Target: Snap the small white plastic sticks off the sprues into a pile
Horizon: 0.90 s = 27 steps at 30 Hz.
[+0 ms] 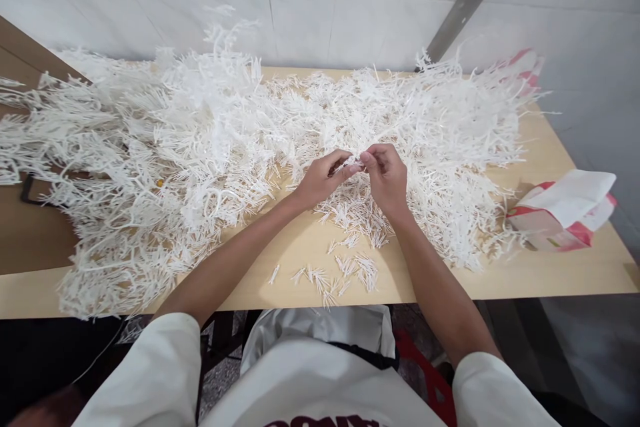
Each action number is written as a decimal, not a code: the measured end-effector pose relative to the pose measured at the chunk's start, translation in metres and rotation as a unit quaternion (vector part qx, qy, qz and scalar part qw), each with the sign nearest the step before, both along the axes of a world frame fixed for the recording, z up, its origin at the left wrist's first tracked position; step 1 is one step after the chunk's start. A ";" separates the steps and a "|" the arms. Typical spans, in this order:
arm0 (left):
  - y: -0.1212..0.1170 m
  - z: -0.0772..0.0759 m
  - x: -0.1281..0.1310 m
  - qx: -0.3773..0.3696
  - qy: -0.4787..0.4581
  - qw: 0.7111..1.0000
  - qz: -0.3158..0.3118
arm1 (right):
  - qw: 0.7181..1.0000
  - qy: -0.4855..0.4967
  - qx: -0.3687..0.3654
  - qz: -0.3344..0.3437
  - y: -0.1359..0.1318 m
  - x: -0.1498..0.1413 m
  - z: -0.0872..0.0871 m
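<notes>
Fingertips of the left hand (323, 177) and the right hand (387, 177) nearly meet, both pinching a small white branched sprig (354, 161); the sprig lies directly between them, so neither hand is nearer; its long axis seems to run crosswise from hand to hand, though it is too small to be sure.

Beneath and beyond the hands spreads a tangled heap of white sprigs (450, 120), apparently plastic, reaching far out to both sides; nearer the body than the hands, short loose white stems (367, 273) lie scattered on the light wood-look tabletop (550, 273).

Well left of the left hand stands a cardboard box (37, 233), partly under the heap; well right of the right hand sits an open pink-and-white carton (560, 210); beyond the table rises a pale tiled wall (310, 13), crossed by a slanting grey metal strip (470, 0).
</notes>
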<state>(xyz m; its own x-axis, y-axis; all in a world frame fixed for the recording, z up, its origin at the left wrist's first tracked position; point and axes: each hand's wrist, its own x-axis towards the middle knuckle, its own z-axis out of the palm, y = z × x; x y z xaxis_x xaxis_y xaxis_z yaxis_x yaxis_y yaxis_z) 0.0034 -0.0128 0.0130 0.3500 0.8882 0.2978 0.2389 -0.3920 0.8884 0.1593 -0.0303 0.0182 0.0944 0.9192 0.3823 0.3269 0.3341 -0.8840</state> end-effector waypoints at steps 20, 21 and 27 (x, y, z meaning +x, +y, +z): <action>-0.003 -0.017 0.001 -0.050 -0.023 0.998 -0.005 | 0.991 -0.054 -0.059 0.105 0.008 0.005 -0.001; -0.003 -0.017 0.000 -0.055 -0.035 0.998 -0.018 | 0.991 -0.048 -0.068 0.104 0.008 0.005 -0.002; -0.004 -0.012 -0.001 -0.065 -0.024 0.997 -0.027 | 0.990 -0.138 -0.016 0.035 0.009 0.011 -0.007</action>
